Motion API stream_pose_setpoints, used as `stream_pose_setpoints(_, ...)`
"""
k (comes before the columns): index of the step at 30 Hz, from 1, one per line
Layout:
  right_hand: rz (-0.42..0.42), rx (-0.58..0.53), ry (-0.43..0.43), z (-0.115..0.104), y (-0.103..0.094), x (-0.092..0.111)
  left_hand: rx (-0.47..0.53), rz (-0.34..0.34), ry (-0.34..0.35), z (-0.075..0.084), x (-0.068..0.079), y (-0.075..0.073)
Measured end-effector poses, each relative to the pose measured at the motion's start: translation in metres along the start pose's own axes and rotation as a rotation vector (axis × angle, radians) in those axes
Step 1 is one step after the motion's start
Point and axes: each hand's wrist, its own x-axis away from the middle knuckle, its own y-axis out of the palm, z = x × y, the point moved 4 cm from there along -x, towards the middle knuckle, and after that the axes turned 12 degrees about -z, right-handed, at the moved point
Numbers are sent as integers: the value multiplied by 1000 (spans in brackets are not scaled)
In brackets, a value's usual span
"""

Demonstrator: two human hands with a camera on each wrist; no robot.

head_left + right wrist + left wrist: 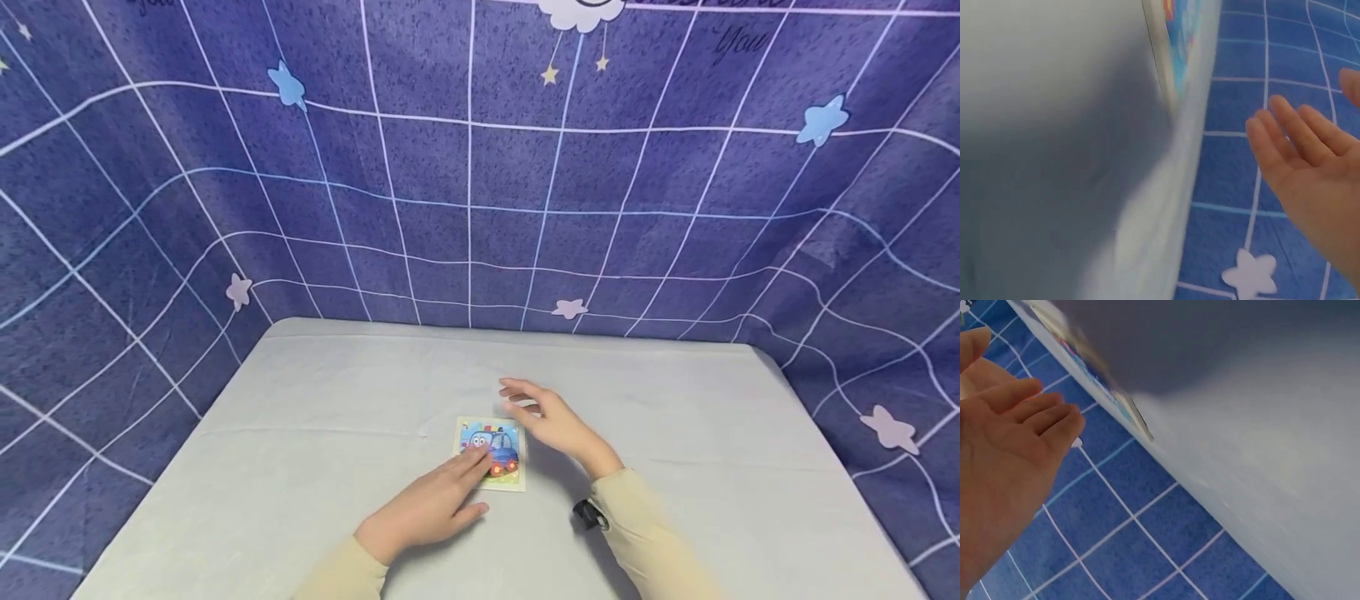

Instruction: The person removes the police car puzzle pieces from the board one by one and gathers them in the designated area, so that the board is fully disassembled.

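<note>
A square picture puzzle board (511,442) showing a blue cartoon car with eyes and red wheels lies flat on the white-covered table. My left hand (429,506) reaches over its lower left part, fingers stretched out and overlapping the picture in the head view. At the upper right of the board, my right hand (555,422) hovers with relaxed, slightly bent fingers and holds nothing. The left wrist view shows the left hand (1016,444) with straight fingers and an empty palm. In the right wrist view the right hand (1310,156) appears with its fingers loosely extended.
The table (300,433) has a pale, lightly creased cloth. Behind and beside it hangs a purple-blue curtain (420,167) with a line grid and stars. A black band (588,513) sits at the right wrist, over a beige sleeve (645,533).
</note>
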Motion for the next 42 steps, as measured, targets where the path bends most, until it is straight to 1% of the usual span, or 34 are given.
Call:
stream_pose_setpoints(4, -99, -22, 14, 8, 16, -14, -10, -63, -7, 4, -4, 3)
stream_pose_setpoints(6, -143, -21, 9, 22, 24, -22, -15, -89, -10, 5, -4, 3)
stream_pose_setpoints(8, -184, 0, 8, 26, 30, -27, -21, -105, -9, 4, -5, 5)
stream_pose_setpoints(12, -224, 54, 40, 31, 38, -37, -18, -131, -14, 2, -5, 9)
stream_pose_setpoints(19, -261, 172, 46, 28, 45, -44, 7, -165, -11, 3, -5, 7)
stream_pose_setpoints(23, -270, 211, 88, 27, 48, -46, 16, -189, -23, 3, -6, 6)
stream_pose_setpoints(30, -251, 211, 137, 29, 49, -49, 26, -214, -45, 4, -5, 6)
stream_pose_setpoints(36, -224, 233, 135, 25, 47, -50, 31, -217, -46, 5, -6, 6)
stream_pose_setpoints(42, -248, 227, 142, 25, 48, -51, 31, -216, -44, 5, -6, 6)
